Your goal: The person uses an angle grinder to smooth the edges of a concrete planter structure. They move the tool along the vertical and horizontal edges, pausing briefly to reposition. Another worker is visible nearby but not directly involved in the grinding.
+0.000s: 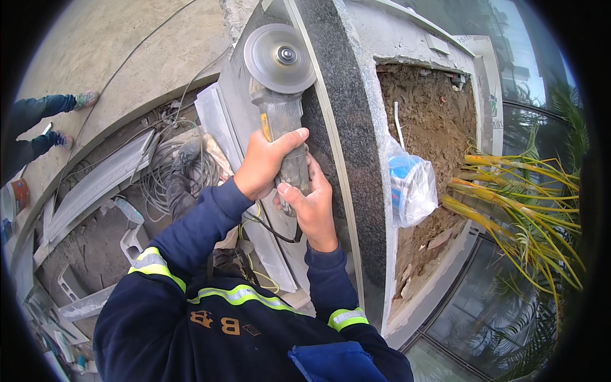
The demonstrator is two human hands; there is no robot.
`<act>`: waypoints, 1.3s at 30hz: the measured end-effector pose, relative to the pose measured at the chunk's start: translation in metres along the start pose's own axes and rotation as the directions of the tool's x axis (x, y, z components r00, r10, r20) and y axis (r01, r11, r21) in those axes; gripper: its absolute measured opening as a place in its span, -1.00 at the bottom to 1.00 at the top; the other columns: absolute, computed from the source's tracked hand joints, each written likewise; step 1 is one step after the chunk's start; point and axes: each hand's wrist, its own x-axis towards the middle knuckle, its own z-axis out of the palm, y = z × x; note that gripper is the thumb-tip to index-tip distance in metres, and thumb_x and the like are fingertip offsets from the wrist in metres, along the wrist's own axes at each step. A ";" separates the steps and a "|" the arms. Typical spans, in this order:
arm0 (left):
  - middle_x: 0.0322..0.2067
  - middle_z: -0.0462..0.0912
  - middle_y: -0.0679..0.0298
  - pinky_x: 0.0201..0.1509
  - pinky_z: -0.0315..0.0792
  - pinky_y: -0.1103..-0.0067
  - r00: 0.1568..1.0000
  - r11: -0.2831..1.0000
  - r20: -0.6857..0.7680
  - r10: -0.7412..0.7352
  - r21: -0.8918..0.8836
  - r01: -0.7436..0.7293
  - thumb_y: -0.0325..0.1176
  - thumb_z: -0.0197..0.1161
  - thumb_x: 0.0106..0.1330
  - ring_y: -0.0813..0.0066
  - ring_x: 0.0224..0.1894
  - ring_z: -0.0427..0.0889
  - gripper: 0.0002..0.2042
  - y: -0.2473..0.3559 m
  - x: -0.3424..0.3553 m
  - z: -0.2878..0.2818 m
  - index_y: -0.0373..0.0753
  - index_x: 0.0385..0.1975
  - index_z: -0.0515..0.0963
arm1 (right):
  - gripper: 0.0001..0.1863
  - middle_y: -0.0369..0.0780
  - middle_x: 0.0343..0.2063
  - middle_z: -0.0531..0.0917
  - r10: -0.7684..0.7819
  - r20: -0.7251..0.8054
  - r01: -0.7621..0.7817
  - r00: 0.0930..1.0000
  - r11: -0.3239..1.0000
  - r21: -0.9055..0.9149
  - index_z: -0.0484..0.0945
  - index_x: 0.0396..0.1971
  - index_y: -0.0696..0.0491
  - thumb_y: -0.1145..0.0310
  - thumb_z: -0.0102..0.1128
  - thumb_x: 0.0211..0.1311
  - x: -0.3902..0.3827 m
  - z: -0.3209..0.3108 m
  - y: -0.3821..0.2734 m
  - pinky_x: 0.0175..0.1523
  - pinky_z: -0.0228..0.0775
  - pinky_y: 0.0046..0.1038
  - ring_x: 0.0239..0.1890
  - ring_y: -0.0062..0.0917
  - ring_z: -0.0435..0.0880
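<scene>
Both my hands are closed around the dusty grey body of an angle grinder [286, 114]. My left hand [267, 159] grips it nearer the disc, its thumb laid across the top. Lower down, at the rear end, my right hand [312, 207] wraps the handle, and a dark cord hangs from there. The round grey cutting disc [264, 54] lies over the upper end of a pale strip [328, 127] along the dark speckled stone slab [359, 127]. Whether the disc touches the stone or turns, I cannot tell.
Right of the slab, a soil-filled planter [426, 108] holds a plastic-wrapped blue and white container [410, 184] and yellow-stemmed palms [503, 191]. On the left lie coiled cable [159, 184], grey panels [102, 191] and metal offcuts [133, 242]. Another person's legs [44, 108] stand at far left.
</scene>
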 end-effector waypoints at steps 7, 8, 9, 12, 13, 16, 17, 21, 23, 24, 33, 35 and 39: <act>-0.38 0.68 0.30 -0.36 0.50 0.54 0.999 0.999 0.027 -0.032 0.013 0.032 -0.26 0.42 0.37 0.57 -0.43 0.64 -0.78 0.011 0.007 -0.001 -0.29 -0.24 0.62 | -0.26 -0.19 -0.08 0.63 -0.010 -0.020 0.010 1.000 1.000 0.000 0.26 0.41 0.30 0.49 0.38 0.29 0.008 0.006 -0.004 -0.23 0.53 -0.57 -0.29 -0.67 0.65; -0.39 0.68 0.30 -0.36 0.50 0.54 0.999 0.999 0.025 -0.032 0.014 0.032 -0.26 0.42 0.37 0.57 -0.43 0.64 -0.78 0.012 0.008 0.000 -0.29 -0.24 0.62 | -0.27 -0.19 -0.09 0.63 -0.018 -0.030 0.018 0.999 1.000 -0.004 0.26 0.40 0.30 0.49 0.38 0.29 0.009 0.007 -0.003 -0.23 0.53 -0.57 -0.30 -0.67 0.65; -0.39 0.68 0.31 -0.36 0.50 0.54 0.999 0.999 0.024 -0.032 0.014 0.032 -0.26 0.43 0.37 0.58 -0.43 0.64 -0.78 0.012 0.009 0.001 -0.29 -0.24 0.62 | -0.27 -0.19 -0.10 0.63 -0.026 -0.040 0.026 0.999 1.000 -0.009 0.26 0.40 0.30 0.49 0.38 0.29 0.009 0.007 -0.002 -0.24 0.52 -0.57 -0.30 -0.67 0.65; -0.39 0.68 0.31 -0.36 0.50 0.55 1.000 1.000 0.008 -0.022 -0.009 0.022 -0.28 0.42 0.37 0.58 -0.44 0.64 -0.80 0.011 0.005 0.001 -0.29 -0.24 0.63 | -0.26 -0.19 -0.11 0.64 0.019 -0.039 -0.018 0.999 0.999 0.029 0.26 0.40 0.30 0.47 0.39 0.28 0.003 0.011 -0.006 -0.23 0.52 -0.57 -0.29 -0.68 0.65; -0.39 0.68 0.31 -0.36 0.50 0.55 1.000 1.000 0.009 -0.019 -0.006 0.019 -0.29 0.42 0.37 0.58 -0.43 0.64 -0.80 0.010 0.002 0.001 -0.29 -0.24 0.63 | -0.27 -0.20 -0.14 0.64 0.000 -0.037 0.000 0.999 1.000 -0.002 0.27 0.39 0.29 0.43 0.40 0.28 0.001 0.010 -0.004 -0.24 0.54 -0.55 -0.31 -0.65 0.66; -0.39 0.69 0.31 -0.36 0.51 0.54 1.000 1.000 0.013 -0.020 0.002 0.020 -0.30 0.42 0.37 0.58 -0.43 0.65 -0.81 0.000 -0.011 0.000 -0.30 -0.24 0.63 | -0.25 -0.20 -0.18 0.65 -0.032 -0.038 0.029 0.999 0.998 -0.062 0.28 0.37 0.29 0.34 0.42 0.27 -0.012 0.003 0.011 -0.24 0.56 -0.53 -0.34 -0.61 0.68; -0.39 0.69 0.31 -0.35 0.52 0.54 0.999 1.000 0.015 -0.029 0.005 0.029 -0.30 0.42 0.37 0.57 -0.43 0.65 -0.81 -0.004 -0.015 -0.001 -0.30 -0.24 0.63 | -0.23 -0.19 -0.15 0.64 -0.025 -0.047 0.022 0.999 0.998 -0.062 0.27 0.38 0.30 0.36 0.43 0.26 -0.017 0.001 0.015 -0.22 0.55 -0.54 -0.32 -0.63 0.67; -0.39 0.69 0.29 -0.35 0.53 0.53 1.000 1.000 -0.004 -0.016 0.001 0.016 -0.30 0.42 0.37 0.56 -0.42 0.65 -0.79 -0.016 -0.034 0.004 -0.32 -0.22 0.63 | -0.25 -0.19 -0.17 0.64 -0.016 -0.041 0.014 0.999 0.999 -0.052 0.25 0.38 0.29 0.35 0.40 0.29 -0.039 -0.003 0.018 -0.26 0.57 -0.52 -0.34 -0.59 0.69; -0.38 0.70 0.28 -0.35 0.53 0.53 1.000 0.999 -0.013 -0.021 0.023 0.022 -0.30 0.42 0.36 0.55 -0.42 0.65 -0.78 -0.025 -0.040 0.002 -0.33 -0.20 0.64 | -0.23 -0.17 -0.13 0.64 0.000 -0.035 -0.002 0.999 0.999 -0.054 0.23 0.40 0.29 0.36 0.39 0.29 -0.048 -0.003 0.016 -0.25 0.57 -0.51 -0.32 -0.58 0.69; -0.37 0.70 0.28 -0.35 0.53 0.53 1.000 1.000 -0.016 -0.015 0.020 0.016 -0.29 0.43 0.35 0.55 -0.42 0.65 -0.77 -0.028 -0.043 0.004 -0.33 -0.20 0.64 | -0.22 -0.17 -0.13 0.64 0.009 -0.041 -0.012 0.999 0.998 -0.062 0.22 0.41 0.29 0.36 0.39 0.29 -0.053 -0.005 0.016 -0.24 0.57 -0.51 -0.32 -0.58 0.69; -0.32 0.69 0.26 -0.29 0.56 0.52 0.998 0.999 0.031 -0.048 -0.010 0.048 -0.29 0.42 0.37 0.53 -0.38 0.67 -0.74 -0.041 -0.055 0.001 -0.32 -0.11 0.59 | -0.15 -0.13 -0.10 0.65 -0.004 -0.059 0.004 0.998 1.000 0.007 0.16 0.44 0.33 0.41 0.43 0.27 -0.069 -0.007 0.021 -0.21 0.59 -0.52 -0.29 -0.60 0.69; -0.24 0.68 0.23 -0.25 0.57 0.51 0.999 1.000 0.029 0.014 -0.018 -0.013 -0.28 0.42 0.38 0.51 -0.33 0.68 -0.66 -0.043 -0.049 -0.002 -0.32 0.00 0.53 | -0.15 -0.11 -0.05 0.64 -0.013 -0.051 0.013 0.999 1.000 0.006 0.16 0.44 0.35 0.41 0.44 0.26 -0.065 -0.005 0.019 -0.18 0.59 -0.51 -0.27 -0.59 0.70; -0.08 0.62 0.17 -0.15 0.60 0.50 0.986 0.986 0.001 0.167 -0.010 -0.167 -0.27 0.44 0.36 0.46 -0.22 0.69 -0.42 -0.043 -0.044 0.002 -0.33 0.25 0.32 | -0.10 -0.04 0.09 0.59 -0.028 -0.075 0.027 0.997 0.999 -0.016 0.14 0.46 0.39 0.40 0.45 0.23 -0.056 -0.008 0.024 -0.06 0.59 -0.49 -0.13 -0.54 0.70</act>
